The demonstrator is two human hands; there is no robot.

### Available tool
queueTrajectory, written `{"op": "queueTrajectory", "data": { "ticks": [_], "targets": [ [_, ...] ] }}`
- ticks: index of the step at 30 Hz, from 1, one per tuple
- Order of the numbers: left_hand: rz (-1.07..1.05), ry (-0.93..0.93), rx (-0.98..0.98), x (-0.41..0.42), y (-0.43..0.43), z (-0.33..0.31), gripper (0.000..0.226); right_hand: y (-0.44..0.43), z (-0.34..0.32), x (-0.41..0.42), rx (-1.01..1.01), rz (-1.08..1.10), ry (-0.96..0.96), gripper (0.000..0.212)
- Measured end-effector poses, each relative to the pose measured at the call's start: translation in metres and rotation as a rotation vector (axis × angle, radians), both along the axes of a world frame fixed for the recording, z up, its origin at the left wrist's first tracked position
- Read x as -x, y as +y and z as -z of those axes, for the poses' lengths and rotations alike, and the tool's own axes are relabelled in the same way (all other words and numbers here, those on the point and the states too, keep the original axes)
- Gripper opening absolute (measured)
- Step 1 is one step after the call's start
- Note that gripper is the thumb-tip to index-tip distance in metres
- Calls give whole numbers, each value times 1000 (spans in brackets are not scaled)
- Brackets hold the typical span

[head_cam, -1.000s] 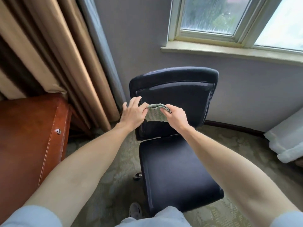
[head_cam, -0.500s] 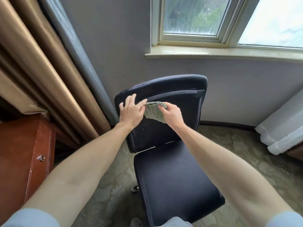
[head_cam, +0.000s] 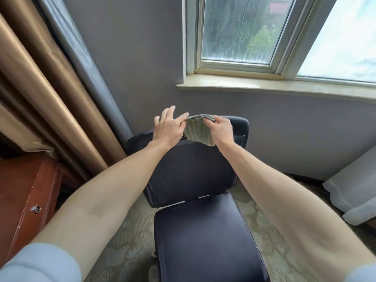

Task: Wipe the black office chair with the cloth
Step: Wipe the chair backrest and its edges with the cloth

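I have the cloth [head_cam: 198,131] at the chair [head_cam: 189,174]'s top edge, its backrest running down toward me. My right hand [head_cam: 220,130] pinches the right corner. My left hand [head_cam: 167,128], fingers nearly straight, touches the left edge, grip unclear.

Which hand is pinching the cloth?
The right hand: it curls round the top edge of the green cloth, above the chair back. The left hand is spread out straight, only touching the cloth's side.
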State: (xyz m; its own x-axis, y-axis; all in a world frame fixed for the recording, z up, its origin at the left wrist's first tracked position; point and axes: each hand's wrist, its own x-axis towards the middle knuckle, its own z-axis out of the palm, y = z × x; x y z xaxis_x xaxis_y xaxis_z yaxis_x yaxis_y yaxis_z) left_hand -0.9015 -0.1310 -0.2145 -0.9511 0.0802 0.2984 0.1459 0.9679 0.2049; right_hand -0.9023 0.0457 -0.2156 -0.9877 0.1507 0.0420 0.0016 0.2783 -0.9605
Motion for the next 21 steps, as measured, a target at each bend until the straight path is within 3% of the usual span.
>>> {"op": "queueTrajectory", "data": {
  "ticks": [10, 13, 18, 21],
  "targets": [
    [21, -199, 52, 45, -34, -13, 64, -21, -39, 56, -204, 301, 136, 25],
    [33, -260, 91, 50, -58, -2, 68, -49, -10, 48, -322, 234, 177, 26],
    [79, -323, 113, 58, -79, 13, 67, -69, 55, 24, -836, -52, 114, 37],
    [113, -329, 105, 62, -82, 16, 63, -66, 55, 21, -879, -98, 78, 47]
  ]
}}
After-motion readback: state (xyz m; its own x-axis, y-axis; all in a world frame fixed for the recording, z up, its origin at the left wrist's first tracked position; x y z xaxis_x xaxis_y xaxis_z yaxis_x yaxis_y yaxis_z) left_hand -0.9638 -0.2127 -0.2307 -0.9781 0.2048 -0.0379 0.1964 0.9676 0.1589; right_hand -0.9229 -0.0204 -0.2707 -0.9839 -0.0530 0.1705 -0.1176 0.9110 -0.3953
